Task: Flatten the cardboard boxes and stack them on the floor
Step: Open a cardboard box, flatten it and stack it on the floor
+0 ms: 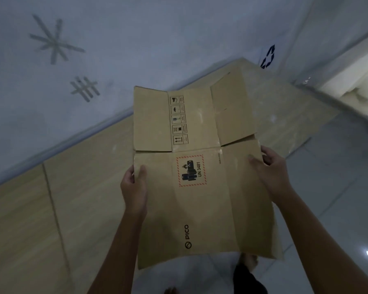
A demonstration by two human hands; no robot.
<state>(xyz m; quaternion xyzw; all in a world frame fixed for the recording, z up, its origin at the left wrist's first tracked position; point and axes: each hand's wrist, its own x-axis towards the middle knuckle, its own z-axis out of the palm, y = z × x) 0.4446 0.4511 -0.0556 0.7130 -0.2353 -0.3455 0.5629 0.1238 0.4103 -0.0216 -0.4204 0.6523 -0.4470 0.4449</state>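
A flattened brown cardboard box point(200, 209) hangs in the air in front of me, printed side up with a red-bordered battery label and a logo. Its end flaps spread open on the far side. My left hand point(134, 187) grips the box's left edge, thumb on top. My right hand point(270, 168) grips the right edge the same way. Below and beyond the box, large flat sheets of cardboard point(72, 187) lie on the floor along the wall.
A grey wall point(136, 39) with tape marks rises at the back. A white board with a recycling symbol point(268, 57) leans at the right. Glossy grey floor tiles point(338, 187) spread to the right. My feet point(249, 262) show under the box.
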